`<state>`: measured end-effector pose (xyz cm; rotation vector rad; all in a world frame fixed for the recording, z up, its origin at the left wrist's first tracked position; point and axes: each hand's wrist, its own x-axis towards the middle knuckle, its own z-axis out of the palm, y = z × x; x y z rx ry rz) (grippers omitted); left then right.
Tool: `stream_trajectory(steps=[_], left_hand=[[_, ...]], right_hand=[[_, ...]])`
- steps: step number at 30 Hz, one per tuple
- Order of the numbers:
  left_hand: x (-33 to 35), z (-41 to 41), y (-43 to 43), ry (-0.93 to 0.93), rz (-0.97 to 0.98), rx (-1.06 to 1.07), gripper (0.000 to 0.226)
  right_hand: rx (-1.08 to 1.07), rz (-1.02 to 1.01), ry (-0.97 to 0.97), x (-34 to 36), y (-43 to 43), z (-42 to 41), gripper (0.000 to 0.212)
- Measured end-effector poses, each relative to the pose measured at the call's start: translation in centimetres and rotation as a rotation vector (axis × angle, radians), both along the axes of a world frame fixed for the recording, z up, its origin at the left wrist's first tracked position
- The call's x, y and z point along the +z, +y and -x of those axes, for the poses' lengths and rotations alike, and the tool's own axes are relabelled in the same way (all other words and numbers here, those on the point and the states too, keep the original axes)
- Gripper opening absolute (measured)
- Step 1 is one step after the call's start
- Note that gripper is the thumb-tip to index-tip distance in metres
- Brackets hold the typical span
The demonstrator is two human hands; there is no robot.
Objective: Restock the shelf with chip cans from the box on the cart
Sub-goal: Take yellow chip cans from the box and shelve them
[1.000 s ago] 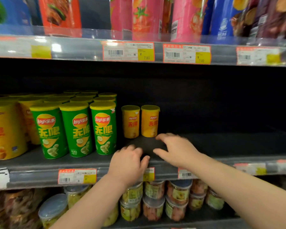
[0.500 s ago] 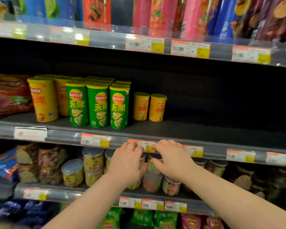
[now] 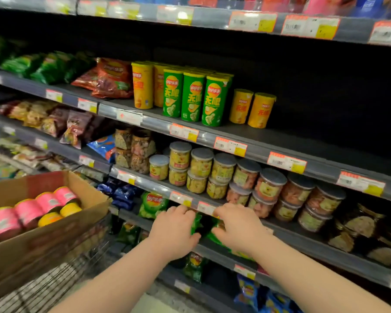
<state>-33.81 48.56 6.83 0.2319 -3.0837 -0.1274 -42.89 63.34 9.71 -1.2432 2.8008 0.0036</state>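
Note:
A cardboard box [image 3: 81, 213] stands on a wire cart [image 3: 54, 283] at the lower left, holding pink chip cans [image 3: 27, 211] lying on their sides with yellow lids. On the dark shelf [image 3: 287, 141] stand green chip cans [image 3: 193, 98], tall yellow cans [image 3: 142, 86] and two short yellow cans [image 3: 252, 108]; the space to their right is dark and bare. My left hand [image 3: 175, 230] and my right hand [image 3: 237, 224] hover side by side in front of a lower shelf, fingers loosely curled, holding nothing.
Clear tubs with grey lids [image 3: 235, 175] fill the shelf below the cans. Snack bags [image 3: 108, 77] lie to the left, green bags [image 3: 154, 204] further down. Price tags [image 3: 230, 145] line the shelf edges. Another shelf of cans runs across the top.
Both hands have drawn back and down from the can shelf, holding nothing. The view has pulled away and swung left, bringing the box on the cart into sight.

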Motion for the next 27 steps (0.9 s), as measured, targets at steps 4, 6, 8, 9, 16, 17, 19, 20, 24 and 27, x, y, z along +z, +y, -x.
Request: stream_trajectory(steps=[4,6,8,9,16,17,19,20,24,27], left_hand=[[-1.3,-4.2,-1.2,-0.065,-0.002,0.086,0.048],[-1.9,-5.7,-2.1,-0.100,0.003,0.126,0.047],[-2.4,-7.0,-3.1,-0.118,-0.008,0.162,0.049],[-2.6,-7.6,-3.6,-0.131,-0.020,0.179,0.050],[-3.8,-12.0,-9.8,-0.178,-0.069,0.298,0.044],[-3.8,-12.8,-11.2,-0.182,-0.074,0.321,0.044],[-3.7,-14.4,-14.2,-0.184,-0.084,0.373,0.045],[-3.7,-15.2,-15.7,-0.184,-0.088,0.399,0.045],[-4.3,-17.9,-21.8,-0.192,-0.122,0.480,0.048],[-4.7,-19.8,-26.3,-0.174,-0.121,0.520,0.049]], right_hand=[[0.074,0.009,-0.069,-1.5,-1.8,-2.6,0.039],[0.107,-0.018,-0.083,-2.1,-2.8,-3.8,0.037],[0.130,-0.038,-0.085,-2.7,-3.8,-4.8,0.037],[0.141,-0.041,-0.082,-3.0,-4.4,-5.2,0.037],[0.220,-0.061,-0.135,-4.2,-12.0,-7.8,0.046],[0.238,-0.061,-0.137,-4.3,-13.6,-8.3,0.046],[0.276,-0.070,-0.147,-4.5,-17.1,-9.5,0.046],[0.294,-0.077,-0.154,-4.5,-18.8,-10.2,0.045],[0.366,-0.090,-0.142,-5.0,-26.1,-12.3,0.040],[0.401,-0.100,-0.146,-5.4,-31.1,-13.6,0.045]])
